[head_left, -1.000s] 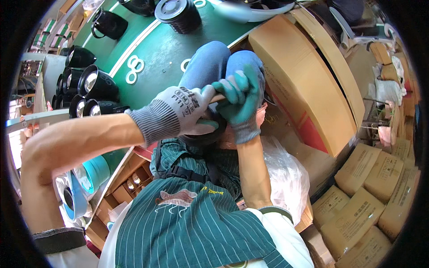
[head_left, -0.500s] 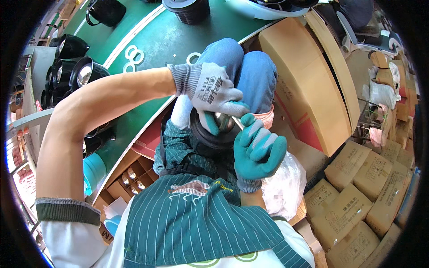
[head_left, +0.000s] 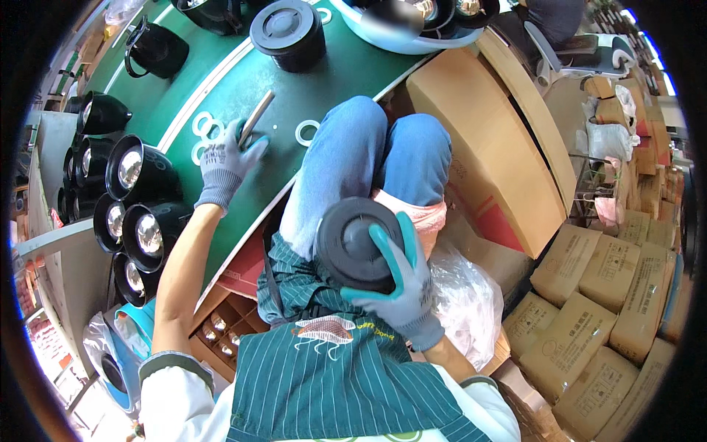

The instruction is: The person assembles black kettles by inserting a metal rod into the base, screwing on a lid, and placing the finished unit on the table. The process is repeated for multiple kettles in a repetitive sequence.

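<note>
My left hand point(head_left: 227, 163), in a grey glove, is over the green table and pinches a thin pale stick point(head_left: 255, 118) that slants away from me. Just beside that hand lie several white rings point(head_left: 200, 121). On my lap rests a round black pot point(head_left: 346, 236), its face of raised circles turned up. With thumb and fingers spread along its near right side, my gloved right hand point(head_left: 405, 287) grips it. Whether that face is a lid or a base, I cannot tell.
The green table point(head_left: 243, 74) holds a black lidded container point(head_left: 289, 33), a handled black jug point(head_left: 156, 50) and black pots with silvery insides point(head_left: 132, 171). A pale basin point(head_left: 383, 33) stands at its far edge. Cardboard boxes point(head_left: 563, 346) pile up on the right.
My left hand has gone from the pot out over the table and now has the stick. My right hand has moved from the stick onto the pot, whose silvery opening no longer shows.
</note>
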`<state>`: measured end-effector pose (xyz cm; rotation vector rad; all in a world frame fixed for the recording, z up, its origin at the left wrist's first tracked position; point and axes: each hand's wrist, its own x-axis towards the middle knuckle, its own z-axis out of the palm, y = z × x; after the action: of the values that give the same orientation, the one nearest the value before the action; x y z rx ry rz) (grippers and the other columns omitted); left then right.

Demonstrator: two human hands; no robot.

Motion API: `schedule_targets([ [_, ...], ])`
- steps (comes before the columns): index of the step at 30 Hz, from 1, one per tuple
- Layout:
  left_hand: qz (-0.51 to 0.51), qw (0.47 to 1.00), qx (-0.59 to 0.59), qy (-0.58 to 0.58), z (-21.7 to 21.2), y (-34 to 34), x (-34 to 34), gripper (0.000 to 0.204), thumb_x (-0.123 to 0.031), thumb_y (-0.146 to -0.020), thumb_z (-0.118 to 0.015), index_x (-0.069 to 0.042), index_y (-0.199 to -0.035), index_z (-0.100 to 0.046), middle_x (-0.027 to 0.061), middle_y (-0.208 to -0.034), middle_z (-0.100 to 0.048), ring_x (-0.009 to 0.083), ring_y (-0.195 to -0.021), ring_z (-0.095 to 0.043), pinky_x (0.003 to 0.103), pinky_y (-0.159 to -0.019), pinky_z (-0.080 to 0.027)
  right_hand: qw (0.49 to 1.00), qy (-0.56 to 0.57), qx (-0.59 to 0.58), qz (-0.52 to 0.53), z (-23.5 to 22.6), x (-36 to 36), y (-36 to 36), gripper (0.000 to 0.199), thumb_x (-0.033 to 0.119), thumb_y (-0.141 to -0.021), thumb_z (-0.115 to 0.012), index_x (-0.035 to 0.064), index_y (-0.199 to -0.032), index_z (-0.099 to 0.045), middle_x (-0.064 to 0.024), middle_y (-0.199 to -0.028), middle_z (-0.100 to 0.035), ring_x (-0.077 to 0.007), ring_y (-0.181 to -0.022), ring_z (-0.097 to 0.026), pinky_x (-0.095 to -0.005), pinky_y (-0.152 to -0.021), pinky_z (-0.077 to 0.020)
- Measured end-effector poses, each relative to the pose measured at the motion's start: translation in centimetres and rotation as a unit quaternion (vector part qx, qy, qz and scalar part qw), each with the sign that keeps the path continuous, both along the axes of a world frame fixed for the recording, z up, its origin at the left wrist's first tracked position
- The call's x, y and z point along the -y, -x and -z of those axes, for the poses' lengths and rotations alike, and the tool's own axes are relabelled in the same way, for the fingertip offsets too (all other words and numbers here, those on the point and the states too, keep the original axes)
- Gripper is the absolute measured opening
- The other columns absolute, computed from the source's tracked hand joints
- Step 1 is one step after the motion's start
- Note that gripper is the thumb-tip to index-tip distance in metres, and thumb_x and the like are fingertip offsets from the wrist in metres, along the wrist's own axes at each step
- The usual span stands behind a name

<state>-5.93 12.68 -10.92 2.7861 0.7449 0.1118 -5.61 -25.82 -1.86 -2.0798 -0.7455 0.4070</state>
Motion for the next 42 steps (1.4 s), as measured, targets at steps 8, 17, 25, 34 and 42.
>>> schedule_targets([
  [8, -0.036, 0.988, -0.152, -0.012, 1.7, -0.2, -0.1, 0.066, -0.057, -0.094, -0.065, -0.01, -0.14, -0.054, 0.0225, -0.106, -0.075, 0.038, -0.096, -0.074, 0.048, -0.082, -0.057, 0.975, -0.048, 0.196, -0.097, -1.2, 2.4, 3.6, 0.065, 0.028, -0.068, -0.087, 0.0175, -0.13, -0.074, -0.0348, -0.156, -0.039, -0.0546, -0.137, -0.048, -0.0606, -0.114, -0.0398],
  [17, 0.273, 0.929, 0.213, 0.127, -9.3, 9.5, 3.6, 0.091, -0.052, -0.071, -0.082, 0.002, -0.141, -0.056, 0.0299, -0.15, -0.048, 0.0504, -0.138, -0.047, 0.058, -0.119, -0.032, 0.912, -0.345, -0.198, 0.103, -5.1, -0.5, -5.5, 0.084, 0.046, -0.088, -0.08, 0.0094, -0.155, -0.045, -0.0229, -0.159, -0.042, -0.0396, -0.137, -0.052, -0.0534, -0.116, -0.0429],
  [25, 0.003, 0.889, 0.37, 0.271, -15.5, 8.0, 3.2, 0.072, -0.032, -0.069, -0.091, -0.008, -0.129, -0.059, 0.028, -0.144, -0.053, 0.0487, -0.128, -0.056, 0.053, -0.108, -0.047, 0.675, -0.42, -0.603, -0.071, 1.0, -15.7, -10.8, 0.077, 0.064, -0.103, -0.046, 0.016, -0.163, -0.032, -0.0099, -0.159, -0.046, -0.03, -0.147, -0.041, -0.0513, -0.121, -0.035],
  [34, -0.089, 0.99, 0.053, -0.094, -13.2, -2.5, -20.9, 0.073, -0.031, -0.068, -0.091, -0.013, -0.131, -0.059, 0.0246, -0.147, -0.048, 0.0434, -0.129, -0.057, 0.045, -0.105, -0.051, 0.767, -0.307, -0.554, -0.105, 1.0, -16.1, -12.8, 0.069, 0.043, -0.111, -0.044, -0.0038, -0.16, -0.03, -0.0172, -0.159, -0.044, -0.03, -0.144, -0.048, -0.045, -0.121, -0.037],
  [42, -0.118, 0.95, -0.137, -0.253, -12.3, -9.4, -23.4, 0.091, -0.048, -0.068, -0.09, -0.016, -0.145, -0.053, 0.0186, -0.157, -0.042, 0.0384, -0.149, -0.034, 0.057, -0.121, -0.026, 0.813, -0.288, -0.504, -0.047, 2.2, -12.1, -16.9, 0.065, 0.038, -0.111, -0.044, -0.0116, -0.152, -0.039, -0.0237, -0.15, -0.052, -0.0366, -0.139, -0.052, -0.0485, -0.12, -0.0394],
])
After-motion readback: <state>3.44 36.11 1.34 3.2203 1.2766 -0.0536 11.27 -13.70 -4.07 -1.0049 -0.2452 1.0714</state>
